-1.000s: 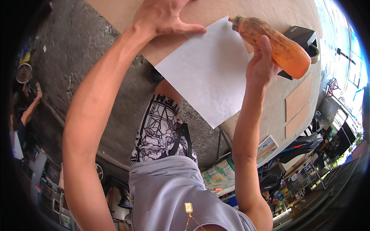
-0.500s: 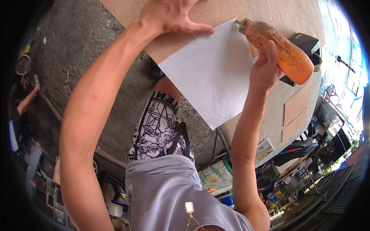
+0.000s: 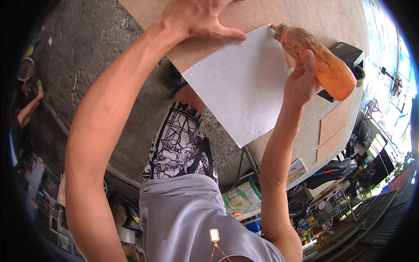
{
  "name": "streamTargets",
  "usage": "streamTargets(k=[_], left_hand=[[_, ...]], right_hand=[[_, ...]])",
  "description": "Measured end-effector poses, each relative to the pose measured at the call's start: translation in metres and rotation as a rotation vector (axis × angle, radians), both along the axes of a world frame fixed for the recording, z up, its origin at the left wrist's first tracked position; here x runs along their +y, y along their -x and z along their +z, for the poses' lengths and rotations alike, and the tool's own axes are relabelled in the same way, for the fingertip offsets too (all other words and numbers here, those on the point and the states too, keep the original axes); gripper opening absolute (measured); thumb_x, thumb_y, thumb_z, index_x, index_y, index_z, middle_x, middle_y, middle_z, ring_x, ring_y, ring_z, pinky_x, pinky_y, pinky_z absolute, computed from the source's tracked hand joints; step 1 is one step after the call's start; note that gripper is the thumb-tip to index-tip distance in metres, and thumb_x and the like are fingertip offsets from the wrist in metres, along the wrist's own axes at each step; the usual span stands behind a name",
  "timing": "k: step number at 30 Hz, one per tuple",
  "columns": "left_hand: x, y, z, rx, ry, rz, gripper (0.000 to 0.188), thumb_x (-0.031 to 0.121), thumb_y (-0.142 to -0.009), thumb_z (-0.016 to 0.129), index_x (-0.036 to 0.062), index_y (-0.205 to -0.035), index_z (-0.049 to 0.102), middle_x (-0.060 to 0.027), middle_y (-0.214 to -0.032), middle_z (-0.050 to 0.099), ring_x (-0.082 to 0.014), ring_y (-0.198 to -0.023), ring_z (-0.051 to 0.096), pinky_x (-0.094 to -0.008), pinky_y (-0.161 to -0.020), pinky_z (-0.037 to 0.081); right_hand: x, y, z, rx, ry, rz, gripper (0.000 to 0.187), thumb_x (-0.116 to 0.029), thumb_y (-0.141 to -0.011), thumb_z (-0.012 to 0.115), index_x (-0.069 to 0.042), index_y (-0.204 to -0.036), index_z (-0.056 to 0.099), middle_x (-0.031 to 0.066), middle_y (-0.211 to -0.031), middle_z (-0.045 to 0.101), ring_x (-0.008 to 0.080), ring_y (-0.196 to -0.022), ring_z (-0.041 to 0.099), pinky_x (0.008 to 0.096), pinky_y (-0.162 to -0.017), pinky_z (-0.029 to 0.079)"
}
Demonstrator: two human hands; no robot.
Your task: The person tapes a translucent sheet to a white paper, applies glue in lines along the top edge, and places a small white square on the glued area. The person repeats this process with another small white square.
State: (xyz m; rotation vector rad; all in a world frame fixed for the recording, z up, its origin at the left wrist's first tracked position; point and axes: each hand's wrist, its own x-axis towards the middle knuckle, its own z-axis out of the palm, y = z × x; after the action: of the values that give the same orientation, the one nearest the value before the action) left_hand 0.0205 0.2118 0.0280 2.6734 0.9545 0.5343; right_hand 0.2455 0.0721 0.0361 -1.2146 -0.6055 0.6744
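Note:
An orange, see-through plastic bottle [image 3: 325, 65] with dark smears lies tilted in my right hand [image 3: 302, 81]. My thumb presses along its side, and its narrow, grimy neck points up and left. The nozzle is at the far corner of a white sheet of paper [image 3: 238, 83]; whether it touches the sheet I cannot tell. My left hand [image 3: 198, 19] rests with fingers spread on a light plywood board [image 3: 244, 13], the thumb tip by the sheet's upper left edge. The frame's top edge cuts off some of its fingers. The paper's near corner hangs past the board.
Behind the bottle stands a black box [image 3: 347, 54]. Two thin brown wooden pieces [image 3: 334, 124] lie on the grey tabletop to the right. A patterned green and yellow container [image 3: 242, 196] stands below the table. Another person's leg [image 3: 30, 105] shows at far left on the concrete floor.
The board, sheet, bottle and both hands appear slightly lower and further right in the view. Their places relative to one another are nearly the same, and the grip on the bottle is unchanged.

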Motion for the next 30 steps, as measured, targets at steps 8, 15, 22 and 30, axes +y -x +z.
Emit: streamTargets(k=[8, 15, 22, 30], left_hand=[[-0.0009, -0.0014, 0.0016, 0.031, 0.045, 0.005, 0.089, 0.078, -0.065, 0.069, 0.0060, -0.116, 0.059, -0.0213, -0.111, 0.058, -0.0383, -0.113, 0.053, -0.0532, -0.102, 0.038], [-0.0006, -0.0021, -0.0014, 0.054, 0.005, 0.007, 0.090, 0.078, -0.064, 0.069, 0.0055, -0.116, 0.059, -0.0213, -0.111, 0.058, -0.0378, -0.112, 0.053, -0.0531, -0.101, 0.038], [-0.0007, -0.0026, 0.0025, 0.030, 0.040, 0.003, 0.089, 0.077, -0.063, 0.070, 0.0053, -0.115, 0.060, -0.0198, -0.109, 0.058, -0.0361, -0.109, 0.054, -0.0516, -0.100, 0.038], [-0.0006, -0.0019, -0.0025, 0.016, -0.022, 0.009, 0.086, 0.076, -0.064, 0.070, 0.0062, -0.114, 0.060, -0.0187, -0.106, 0.058, -0.0346, -0.107, 0.054, -0.0505, -0.098, 0.039]], right_hand=[[-0.0027, -0.0022, -0.0025, -0.019, -0.011, 0.003, 0.042, 0.007, -0.086, 0.067, -0.007, -0.123, 0.052, 0.0094, -0.116, 0.063, 0.0218, -0.106, 0.065, 0.0379, -0.095, 0.057], [-0.0052, -0.0034, -0.0026, -0.031, -0.005, 0.015, 0.043, 0.007, -0.086, 0.066, -0.005, -0.124, 0.051, 0.0095, -0.118, 0.062, 0.0213, -0.108, 0.064, 0.0363, -0.095, 0.056], [-0.0062, -0.0023, -0.0029, -0.015, -0.005, 0.000, 0.044, 0.006, -0.086, 0.067, -0.005, -0.125, 0.050, 0.0099, -0.119, 0.061, 0.0212, -0.109, 0.063, 0.0352, -0.097, 0.055], [-0.0069, -0.0010, -0.0022, 0.008, -0.006, 0.003, 0.045, 0.004, -0.086, 0.068, -0.006, -0.126, 0.050, 0.0095, -0.117, 0.061, 0.0210, -0.109, 0.063, 0.0342, -0.097, 0.055]])
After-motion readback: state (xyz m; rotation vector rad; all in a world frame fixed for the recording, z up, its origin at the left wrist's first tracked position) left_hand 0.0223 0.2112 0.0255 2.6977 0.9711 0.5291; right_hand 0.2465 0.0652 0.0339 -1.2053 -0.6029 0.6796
